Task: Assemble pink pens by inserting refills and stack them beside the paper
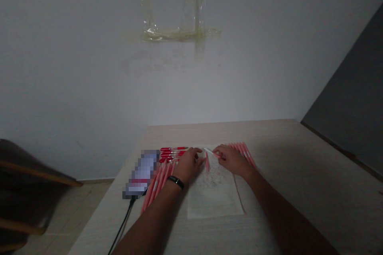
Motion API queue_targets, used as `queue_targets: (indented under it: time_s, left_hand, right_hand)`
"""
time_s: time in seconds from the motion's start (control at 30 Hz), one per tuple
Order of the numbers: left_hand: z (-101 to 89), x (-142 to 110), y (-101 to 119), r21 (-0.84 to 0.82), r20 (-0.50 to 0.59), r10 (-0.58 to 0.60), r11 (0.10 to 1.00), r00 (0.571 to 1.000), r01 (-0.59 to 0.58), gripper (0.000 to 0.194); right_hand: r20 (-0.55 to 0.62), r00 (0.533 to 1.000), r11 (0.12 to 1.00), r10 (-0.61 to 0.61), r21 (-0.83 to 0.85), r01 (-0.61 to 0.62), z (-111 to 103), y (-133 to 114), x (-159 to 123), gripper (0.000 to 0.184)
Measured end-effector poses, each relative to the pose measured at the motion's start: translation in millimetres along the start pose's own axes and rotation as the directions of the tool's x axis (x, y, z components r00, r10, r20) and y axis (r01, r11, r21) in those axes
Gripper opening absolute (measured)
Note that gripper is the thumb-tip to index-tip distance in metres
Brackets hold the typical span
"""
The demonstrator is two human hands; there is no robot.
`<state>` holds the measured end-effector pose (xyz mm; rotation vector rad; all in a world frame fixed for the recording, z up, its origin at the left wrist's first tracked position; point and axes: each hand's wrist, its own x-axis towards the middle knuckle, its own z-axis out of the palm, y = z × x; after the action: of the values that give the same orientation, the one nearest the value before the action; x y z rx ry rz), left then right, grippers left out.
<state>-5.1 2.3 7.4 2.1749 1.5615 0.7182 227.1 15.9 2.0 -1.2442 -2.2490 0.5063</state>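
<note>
Two hands meet over the sheet (pixel 214 203); the right hand (pixel 231 158) holds a pen (pixel 210 152), pinched at its pink end between thumb and fingers; the left hand (pixel 191 163) is bent with a narrow gap between thumb and fingertips, and whether its thumb touches anything I cannot tell; the pen lies to the left of the right hand, its long axis slanting leftward and slightly away from the person, white end toward the left fingertips; the right hand is plainly the nearer to it. Between the hands sits a pink piece (pixel 207 162), its long axis running roughly away from the person, just beside the left thumb; the pen's white end is near its far end. Beyond the left hand lie red pens (pixel 172 149) in a stack of rows; nearer, a pink bundle (pixel 155 189) runs beside the left forearm; past the right hand is a pink row (pixel 247 153); farther left, a phone (pixel 140 175) rests on the surface (pixel 209 235); I make out no container.
</note>
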Motion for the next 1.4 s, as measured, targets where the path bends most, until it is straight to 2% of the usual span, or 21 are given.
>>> queue_targets:
  time_s: [0.1, 0.33, 0.57, 0.83, 1.2, 1.4]
  left_hand:
    - [0.4, -1.8, 4.1, -0.012, 0.038, -0.01, 1.0, 0.999, 0.011, 0.034]
    - [-0.7, -8.3, 11.2, -0.004, 0.11, 0.106, 0.994, 0.988, -0.106, 0.044]
    - [-0.5, -8.9, 14.2, 0.026, 0.129, 0.133, 0.99, 0.983, -0.137, 0.03]
    - [-4.6, -8.0, 14.9, 0.065, 0.124, 0.039, 0.997, 0.992, -0.047, 0.014]
    - [-4.8, -5.5, 6.4, 0.098, 0.072, -0.031, 0.995, 0.997, 0.024, 0.024]
    - [-3.8, -4.3, 2.3, 0.101, 0.076, -0.05, 0.994, 0.996, 0.042, 0.018]
  right_hand:
    - [0.006, 1.0, 1.0, 0.005, -0.003, -0.005, -0.3, -1.3, 0.3, 0.038]
    - [0.014, 1.0, 1.0, 0.021, -0.007, -0.021, 0.4, -4.1, 0.6, 0.039]
    - [0.013, 0.999, 0.999, 0.043, -0.029, -0.043, -0.6, -5.6, 0.2, 0.038]
    - [0.017, 0.998, 0.998, 0.061, -0.036, -0.06, -1.1, -5.4, -0.3, 0.038]
    - [0.013, 0.999, 0.999, 0.034, -0.038, -0.033, -0.5, -3.9, -0.5, 0.039]
    - [0.021, 0.999, 0.998, 0.032, -0.05, -0.031, -1.6, -5.1, -1.0, 0.039]
